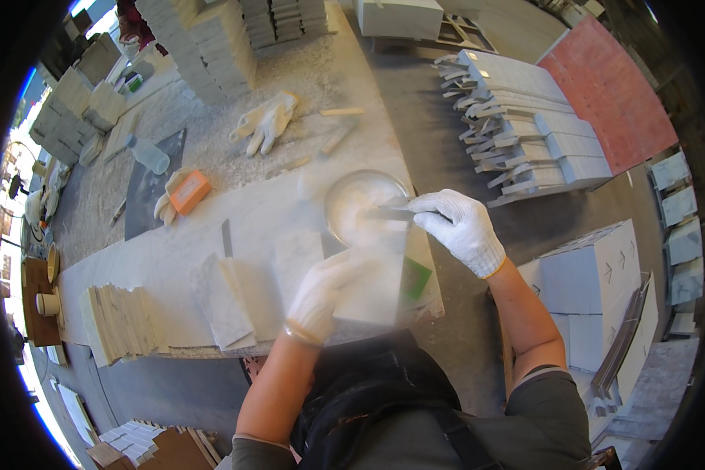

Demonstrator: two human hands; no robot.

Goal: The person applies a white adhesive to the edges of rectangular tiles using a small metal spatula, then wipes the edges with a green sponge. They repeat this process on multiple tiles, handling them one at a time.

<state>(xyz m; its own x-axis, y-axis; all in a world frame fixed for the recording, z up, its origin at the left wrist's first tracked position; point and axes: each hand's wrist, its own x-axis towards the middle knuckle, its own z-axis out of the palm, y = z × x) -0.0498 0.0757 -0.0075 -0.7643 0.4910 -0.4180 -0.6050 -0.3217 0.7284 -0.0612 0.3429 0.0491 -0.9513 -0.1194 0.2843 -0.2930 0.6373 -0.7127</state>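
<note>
The right hand (460, 227), in a white knit glove, had its fingers (431, 208) pinched on the handle of a thin dark tool (388, 212) whose far end lay over the round metal bowl (362, 205) of pale paste, near the right edge of the table (172, 258). The left hand (321, 294), also gloved and blurred, lay on a pale stone tile (376, 282) just near of the bowl, its fingers curled over the tile's left edge; how tightly they gripped could not be told. A green pad (417, 276) showed at the tile's right side, close to the table's right edge. To the left of the left hand, a pale slab (223, 301) lay tilted by the near edge, with a narrow dark blade (226, 237) just far of it. Farther left, a row of thin tiles (121, 321) stood on edge at the near left corner. An orange block (189, 192) lay on a glove toward the far left, a plastic bottle (149, 154) beyond it, and a loose pair of white gloves (266, 121) lay on the dusty far part. Open table surface stretched between the bowl and the orange block. Right of the table, across a strip of bare floor, grey slabs (525, 125) leaned in a fanned stack, well apart from the right hand.
</note>
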